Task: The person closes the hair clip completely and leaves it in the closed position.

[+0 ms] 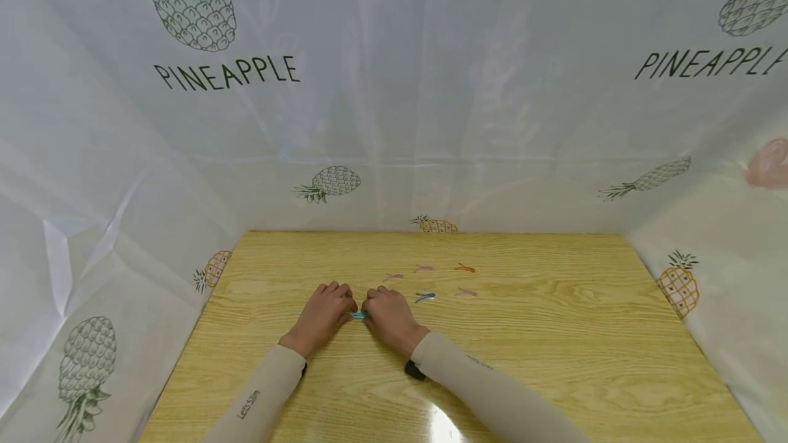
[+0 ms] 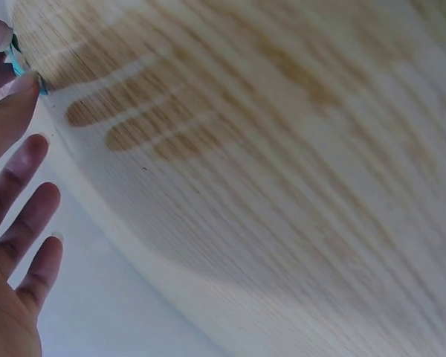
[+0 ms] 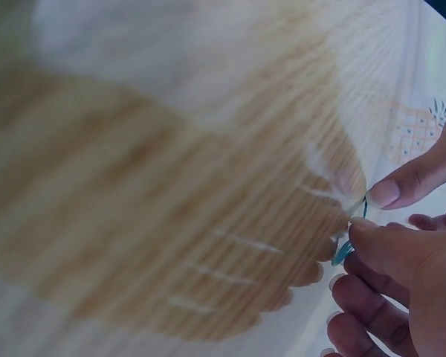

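Note:
Both hands meet over the wooden table [image 1: 554, 333], left of its middle. Between their fingertips is a small light-blue hair clip [image 1: 359, 315], mostly covered by the fingers. My left hand [image 1: 326, 310] pinches one end with thumb and forefinger; its other fingers spread loosely in the left wrist view. From the other side my right hand [image 1: 390, 316] pinches the clip too. In the right wrist view, a teal loop of the clip [image 3: 342, 253] shows between the two thumbs. A darker blue hair clip [image 1: 425, 297] lies splayed just right of the right hand.
Beyond the hands lie more splayed clips: pink ones [image 1: 394, 277] [image 1: 423, 268] [image 1: 467, 292] and an orange clip [image 1: 464, 268]. White sheeting [image 1: 431, 122] printed with pineapples hangs behind the table and along both sides. A dark wrist strap [image 1: 415, 370] shows under the right sleeve.

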Action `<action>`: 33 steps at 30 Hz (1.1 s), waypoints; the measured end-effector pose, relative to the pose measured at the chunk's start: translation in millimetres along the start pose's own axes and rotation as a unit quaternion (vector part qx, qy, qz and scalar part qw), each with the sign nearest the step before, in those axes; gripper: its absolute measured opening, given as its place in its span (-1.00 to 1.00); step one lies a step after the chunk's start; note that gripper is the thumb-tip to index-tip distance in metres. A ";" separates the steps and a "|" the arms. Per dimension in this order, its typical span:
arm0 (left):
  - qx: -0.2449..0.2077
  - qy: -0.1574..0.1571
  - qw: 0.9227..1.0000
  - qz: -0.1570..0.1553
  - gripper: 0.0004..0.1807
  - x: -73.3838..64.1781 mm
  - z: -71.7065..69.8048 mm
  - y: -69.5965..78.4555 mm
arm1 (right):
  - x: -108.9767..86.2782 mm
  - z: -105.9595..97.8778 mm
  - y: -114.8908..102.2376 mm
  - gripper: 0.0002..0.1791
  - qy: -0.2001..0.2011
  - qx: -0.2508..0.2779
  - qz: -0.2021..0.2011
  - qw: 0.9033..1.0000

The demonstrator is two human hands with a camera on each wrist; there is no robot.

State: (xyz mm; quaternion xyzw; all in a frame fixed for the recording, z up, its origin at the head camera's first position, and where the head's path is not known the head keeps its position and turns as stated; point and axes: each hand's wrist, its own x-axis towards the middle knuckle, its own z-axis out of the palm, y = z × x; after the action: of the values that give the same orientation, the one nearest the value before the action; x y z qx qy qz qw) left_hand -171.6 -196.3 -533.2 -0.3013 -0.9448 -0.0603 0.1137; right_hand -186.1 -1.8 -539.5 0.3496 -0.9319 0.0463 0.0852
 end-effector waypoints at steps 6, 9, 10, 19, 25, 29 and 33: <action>0.003 -0.008 1.000 -0.006 -0.87 0.4 -1.2 2.0 | -2.4 -2.1 0.9 -0.87 -0.002 0.009 0.002 1.000; -0.003 -0.002 1.000 -0.011 -0.84 2.2 -0.7 4.5 | -6.2 -6.8 4.0 -0.87 0.003 0.025 0.009 1.000; -0.009 0.003 1.000 -0.013 -0.83 3.2 -1.2 6.1 | -8.0 -9.2 5.5 -0.86 0.010 0.033 0.012 0.999; -0.062 0.056 0.996 -0.036 -0.80 21.6 -1.7 33.8 | -29.2 -24.6 31.7 -0.77 0.073 0.072 0.039 0.994; -0.057 0.059 0.995 -0.053 -0.76 34.8 3.1 55.0 | -43.6 -29.1 49.8 -0.74 0.094 0.067 0.070 0.991; -0.065 0.059 0.993 -0.073 -0.75 41.7 6.7 66.5 | -52.9 -29.7 60.8 -0.73 0.121 0.069 0.076 0.987; -0.073 0.055 0.991 -0.095 -0.74 47.4 11.4 74.3 | -61.5 -29.3 71.2 -0.73 0.134 0.064 0.083 0.985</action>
State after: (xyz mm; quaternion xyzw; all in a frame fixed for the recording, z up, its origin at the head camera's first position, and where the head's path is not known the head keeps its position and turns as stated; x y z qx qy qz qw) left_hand -167.9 -107.6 -528.9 -0.2140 -0.9545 -0.1562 0.1365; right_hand -183.8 95.5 -524.5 0.2660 -0.9331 0.1593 0.1821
